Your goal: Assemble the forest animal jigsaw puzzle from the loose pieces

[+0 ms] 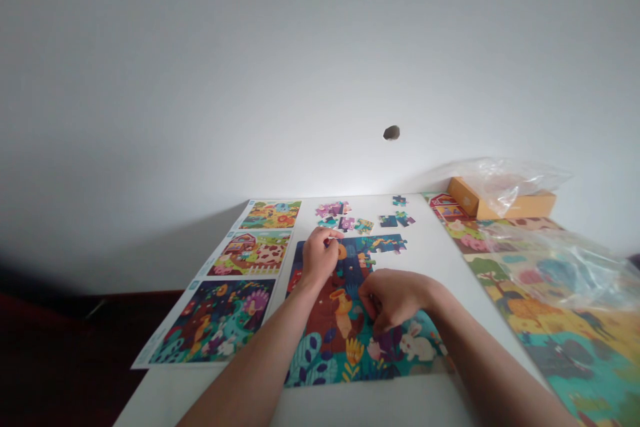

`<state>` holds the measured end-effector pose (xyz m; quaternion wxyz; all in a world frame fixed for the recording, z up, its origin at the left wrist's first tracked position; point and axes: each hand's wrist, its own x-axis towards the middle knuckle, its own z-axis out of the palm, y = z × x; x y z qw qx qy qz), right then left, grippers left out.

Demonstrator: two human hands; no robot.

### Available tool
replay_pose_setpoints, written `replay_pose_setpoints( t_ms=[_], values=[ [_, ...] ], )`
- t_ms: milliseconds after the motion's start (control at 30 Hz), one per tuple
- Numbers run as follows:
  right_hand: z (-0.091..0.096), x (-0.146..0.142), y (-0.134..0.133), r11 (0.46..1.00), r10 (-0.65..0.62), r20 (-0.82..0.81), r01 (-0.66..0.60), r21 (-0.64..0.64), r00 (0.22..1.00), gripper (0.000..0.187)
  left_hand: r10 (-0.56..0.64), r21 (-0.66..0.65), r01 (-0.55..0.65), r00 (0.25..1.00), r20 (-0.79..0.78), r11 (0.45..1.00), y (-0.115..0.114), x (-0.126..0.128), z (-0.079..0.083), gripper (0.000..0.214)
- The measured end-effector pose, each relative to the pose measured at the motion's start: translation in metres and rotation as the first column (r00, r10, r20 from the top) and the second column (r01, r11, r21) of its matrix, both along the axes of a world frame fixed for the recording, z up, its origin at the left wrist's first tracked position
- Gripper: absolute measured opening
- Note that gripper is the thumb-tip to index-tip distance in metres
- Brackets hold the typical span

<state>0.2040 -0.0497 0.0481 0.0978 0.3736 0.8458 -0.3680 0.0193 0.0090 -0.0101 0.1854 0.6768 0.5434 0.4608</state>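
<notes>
A partly assembled jigsaw puzzle (333,340) with a dark blue and teal forest scene lies on the white table (365,403). My left hand (317,257) is at its upper left, fingertips pinched around a small jigsaw piece (327,238) that is mostly hidden. My right hand (393,298) rests over the middle of the puzzle, with curled fingers touching the pieces. Whatever lies under those fingers is hidden. Loose jigsaw pieces (337,215) lie in a scattered group beyond the puzzle, out of reach of both fingertips.
Three printed picture sheets (215,320) lie along the table's left side. To the right are a large farm-scene puzzle sheet (550,340), a clear plastic bag (560,260) and an orange cardboard box (500,203). A white wall rises behind the table.
</notes>
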Motion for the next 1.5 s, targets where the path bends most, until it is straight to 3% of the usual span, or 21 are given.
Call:
replay_pose_setpoints(
  t_ms=[1100,1500],
  values=[
    [-0.002,-0.007,-0.002,1.000,0.031,-0.013,-0.031,-0.002,0.999,0.023,-0.003,-0.002,0.003,1.000,-0.021,1.000,0.000,0.000,0.000,0.027],
    [-0.006,-0.003,0.000,0.995,0.060,0.030,-0.057,-0.087,0.998,0.027,-0.003,-0.003,0.003,1.000,-0.018,1.000,0.000,0.000,0.001,0.027]
  ],
)
